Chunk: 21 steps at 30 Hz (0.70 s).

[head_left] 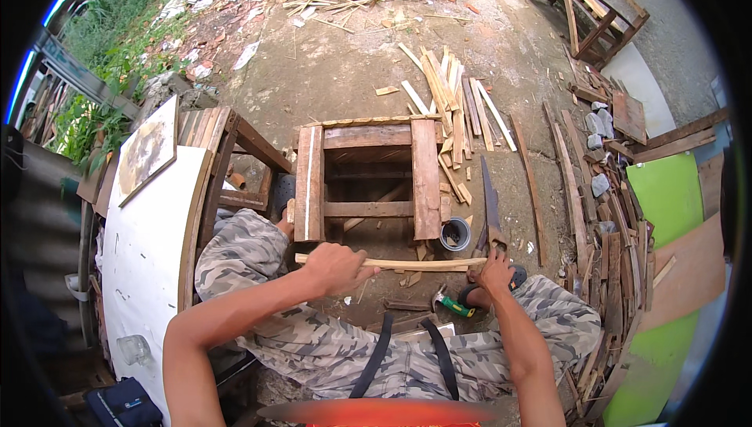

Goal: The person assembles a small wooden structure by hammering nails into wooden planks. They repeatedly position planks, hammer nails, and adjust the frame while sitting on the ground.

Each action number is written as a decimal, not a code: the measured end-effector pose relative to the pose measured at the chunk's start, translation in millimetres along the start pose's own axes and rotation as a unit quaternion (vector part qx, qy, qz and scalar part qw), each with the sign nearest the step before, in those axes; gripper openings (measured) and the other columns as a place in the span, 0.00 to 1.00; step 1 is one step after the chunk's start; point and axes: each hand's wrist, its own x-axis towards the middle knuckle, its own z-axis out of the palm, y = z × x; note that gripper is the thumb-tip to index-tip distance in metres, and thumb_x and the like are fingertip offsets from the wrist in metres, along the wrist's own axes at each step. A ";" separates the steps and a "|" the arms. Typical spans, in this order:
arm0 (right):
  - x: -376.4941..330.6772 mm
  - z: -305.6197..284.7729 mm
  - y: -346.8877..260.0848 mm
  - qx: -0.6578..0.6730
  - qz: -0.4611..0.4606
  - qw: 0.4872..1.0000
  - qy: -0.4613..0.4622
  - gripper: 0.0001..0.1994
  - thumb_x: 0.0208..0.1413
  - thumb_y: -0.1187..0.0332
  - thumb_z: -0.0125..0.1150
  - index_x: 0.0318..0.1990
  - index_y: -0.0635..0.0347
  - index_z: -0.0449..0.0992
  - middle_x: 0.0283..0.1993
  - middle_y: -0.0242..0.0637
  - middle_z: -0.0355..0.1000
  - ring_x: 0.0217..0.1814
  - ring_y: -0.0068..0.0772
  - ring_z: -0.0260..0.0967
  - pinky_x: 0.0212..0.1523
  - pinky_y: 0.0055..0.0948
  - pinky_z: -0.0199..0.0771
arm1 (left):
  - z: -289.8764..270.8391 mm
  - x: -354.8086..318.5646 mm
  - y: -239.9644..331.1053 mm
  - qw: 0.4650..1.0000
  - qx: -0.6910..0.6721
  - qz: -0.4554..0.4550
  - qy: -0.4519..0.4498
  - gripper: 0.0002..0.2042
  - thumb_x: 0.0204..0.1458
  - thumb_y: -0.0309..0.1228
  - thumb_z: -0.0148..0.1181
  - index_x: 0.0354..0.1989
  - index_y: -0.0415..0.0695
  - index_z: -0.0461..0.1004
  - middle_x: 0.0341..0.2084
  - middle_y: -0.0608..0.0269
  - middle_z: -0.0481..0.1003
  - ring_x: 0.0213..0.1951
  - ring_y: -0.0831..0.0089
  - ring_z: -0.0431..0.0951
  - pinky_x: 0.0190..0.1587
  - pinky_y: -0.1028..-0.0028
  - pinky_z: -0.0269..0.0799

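The left hand (335, 267) grasps a thin, pale wooden strip (427, 265), lying crosswise below frame centre; right hand (494, 272) at its right end, grip unclear.

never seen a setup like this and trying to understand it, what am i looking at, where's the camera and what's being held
No machine here: these are a person's two bare hands. The one picture comes from a wide fisheye camera on their head, looking down, so straight edges bend near its rim. The left hand holds a long, pale wooden strip; the right hand is at its right end, beside a saw with a dark metal blade. On the ground ahead are a boxy, brown wooden frame, a round grey container and a pile of thin, pale wooden pieces. A green-handled hammer lies nearer.
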 end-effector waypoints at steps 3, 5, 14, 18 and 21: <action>8.8 -47.5 9.7 0.063 -0.225 0.972 0.010 0.23 0.49 0.52 0.70 0.48 0.54 0.75 0.50 0.44 0.75 0.54 0.52 0.72 0.52 0.51 0.71 | -32.5 -10.3 -22.2 0.996 0.024 0.009 0.091 0.30 0.64 0.57 0.44 0.28 0.40 0.79 0.21 0.47 0.78 0.28 0.48 0.81 0.31 0.53 0.75; 8.7 -84.8 8.5 0.111 -0.302 0.947 -0.021 0.16 0.51 0.54 0.69 0.39 0.57 0.80 0.35 0.50 0.78 0.44 0.57 0.75 0.45 0.47 0.75 | -49.7 -8.4 -40.1 0.988 0.038 0.017 0.147 0.29 0.63 0.56 0.47 0.27 0.41 0.79 0.21 0.47 0.78 0.28 0.49 0.81 0.30 0.53 0.74; -25.8 -157.3 -39.7 0.294 -0.216 0.929 0.060 0.24 0.51 0.46 0.71 0.29 0.63 0.79 0.22 0.49 0.73 0.25 0.51 0.72 0.28 0.42 0.69 | -57.2 55.7 -142.6 0.862 0.138 -0.007 0.487 0.25 0.56 0.55 0.59 0.47 0.45 0.79 0.48 0.50 0.76 0.52 0.58 0.76 0.61 0.56 0.62; -24.8 -137.4 -56.3 0.309 -0.185 0.928 0.094 0.24 0.52 0.47 0.71 0.28 0.64 0.79 0.19 0.46 0.71 0.22 0.40 0.70 0.26 0.38 0.67 | -44.6 85.8 -217.0 0.870 -0.168 -0.232 0.402 0.27 0.55 0.45 0.60 0.55 0.35 0.75 0.54 0.41 0.75 0.56 0.49 0.75 0.60 0.59 0.69; -24.1 -125.3 -64.9 0.338 -0.166 0.924 0.067 0.24 0.53 0.48 0.71 0.29 0.65 0.80 0.20 0.45 0.71 0.22 0.34 0.69 0.27 0.36 0.68 | -41.2 89.3 -258.7 0.853 -0.315 -0.254 0.331 0.26 0.54 0.43 0.60 0.54 0.32 0.75 0.50 0.39 0.78 0.53 0.49 0.78 0.56 0.61 0.72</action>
